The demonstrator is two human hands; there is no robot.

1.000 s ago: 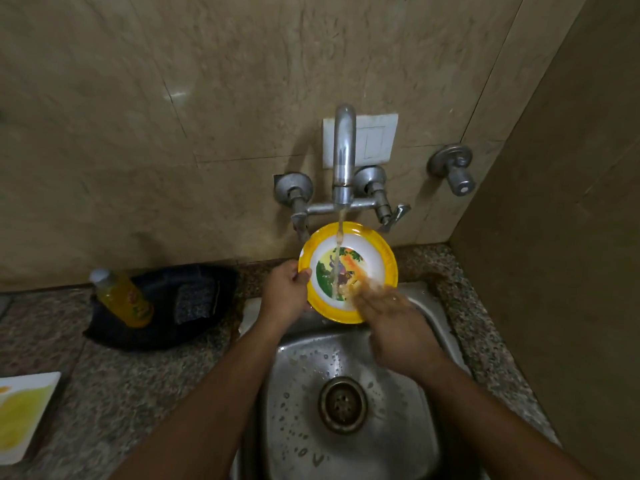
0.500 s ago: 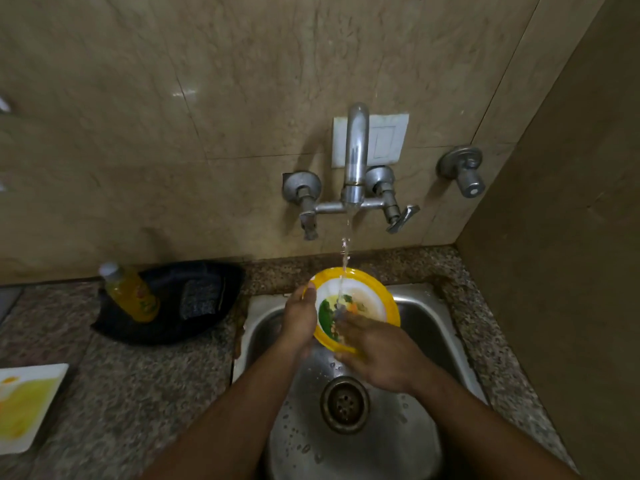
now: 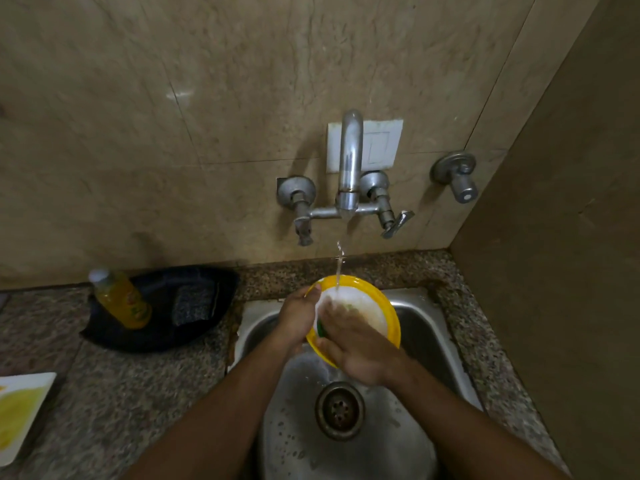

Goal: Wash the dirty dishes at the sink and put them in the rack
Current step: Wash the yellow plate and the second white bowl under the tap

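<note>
Yellow-rimmed plate (image 3: 372, 296) gripped by left hand (image 3: 298, 318); right hand (image 3: 356, 351) lies flat across it.

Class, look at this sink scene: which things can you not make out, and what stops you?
Head view:
- Plate picture: covered by the blurred right hand.
- Left hand: fingers hidden behind the plate.
- Bottle label: blurred.
- White dish: cut off by the left edge.
- Rack: out of view.

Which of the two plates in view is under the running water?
The round yellow-rimmed plate, held over the sink by both hands. The other plate, white and square-cornered with yellow smears, lies on the counter far left.
</note>
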